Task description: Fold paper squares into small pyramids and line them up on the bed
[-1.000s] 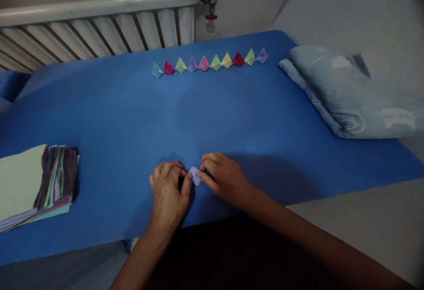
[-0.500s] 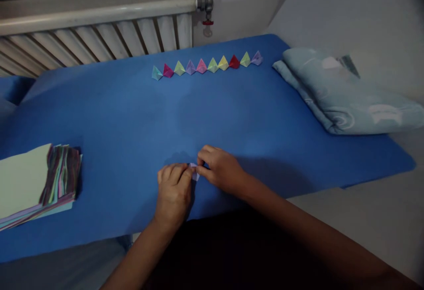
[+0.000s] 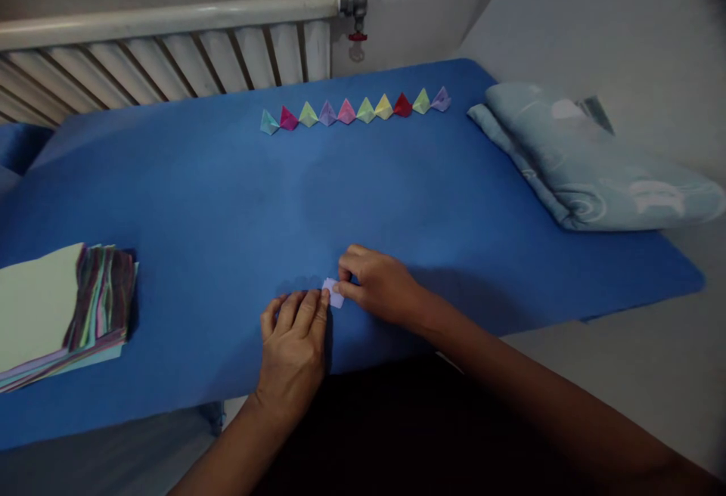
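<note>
Blue surface: it spreads in front of you (image 3: 227,201), bearing the papers, the cloth and the work under your fingers.
Radiator: it stands beyond the far edge (image 3: 170,17).
Folded cloth: pale blue-green (image 3: 590,163), lying at your far right.
Paper stack: many coloured sheets (image 3: 39,299) with a pale one on top, well to your left.
Left hand: palm down (image 3: 295,356), fingers fairly straight and close together, flatter than a moment ago; the tips touch the left side of the purple paper. You cannot tell from here whether they grip it.
Right hand: thumb tip on the paper, fingers curled (image 3: 386,284); a firm pinch cannot be made out.
Folded pieces: ten in a row, many colours (image 3: 346,111), corner by corner near the far edge.
Purple paper: small, flat-looking, angular (image 3: 336,299), between your hands near the front edge. More of its face shows than just before, so it seems steadied for handling.
</note>
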### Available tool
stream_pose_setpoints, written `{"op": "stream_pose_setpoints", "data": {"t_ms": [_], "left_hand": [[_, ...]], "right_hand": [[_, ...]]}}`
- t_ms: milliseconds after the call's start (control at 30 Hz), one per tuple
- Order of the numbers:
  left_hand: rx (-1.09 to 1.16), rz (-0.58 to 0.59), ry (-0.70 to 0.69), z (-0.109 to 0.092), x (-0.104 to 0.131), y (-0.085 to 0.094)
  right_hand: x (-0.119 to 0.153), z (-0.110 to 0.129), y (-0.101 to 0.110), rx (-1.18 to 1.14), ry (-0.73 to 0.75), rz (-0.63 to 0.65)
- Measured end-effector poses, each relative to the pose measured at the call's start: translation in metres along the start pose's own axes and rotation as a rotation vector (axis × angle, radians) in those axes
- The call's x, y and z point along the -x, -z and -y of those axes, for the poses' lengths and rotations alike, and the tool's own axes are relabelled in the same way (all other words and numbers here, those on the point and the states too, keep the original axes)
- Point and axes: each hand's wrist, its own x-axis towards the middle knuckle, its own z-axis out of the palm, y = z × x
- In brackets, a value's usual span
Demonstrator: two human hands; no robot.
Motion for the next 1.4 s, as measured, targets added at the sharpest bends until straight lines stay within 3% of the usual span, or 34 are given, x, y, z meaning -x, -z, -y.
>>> {"op": "stream_pose_setpoints", "data": {"t_ms": [367,767,900,1133,1200,1300,1400], "left_hand": [[0.011,0.021,0.025,0.002,0.012,0.001],[0.007,0.018,-0.008,0.002,0.009,0.003],[0.047,0.035,-0.010,0.007,-0.008,0.008],[0.173,0.478,-0.104,0.033,-0.082,0.017],[0.249,0.606,-0.075,0.037,-0.099,0.016],[0.273,0.791,-0.026,0.036,-0.116,0.015],[0.217,0.869,-0.042,0.033,-0.124,0.015]], "right_hand": [[0.000,0.000,0.002,-0.014,0.014,0.014],[-0.005,-0.012,0.005,-0.189,0.003,0.041],[-0.005,-0.013,0.004,-0.174,0.041,0.028],[-0.005,-0.017,-0.001,-0.165,0.070,0.000],[-0.004,-0.018,-0.002,-0.163,0.071,-0.003],[0.000,-0.021,-0.005,-0.204,0.080,-0.045],[0.008,-0.025,-0.010,-0.278,0.087,-0.143]]}}
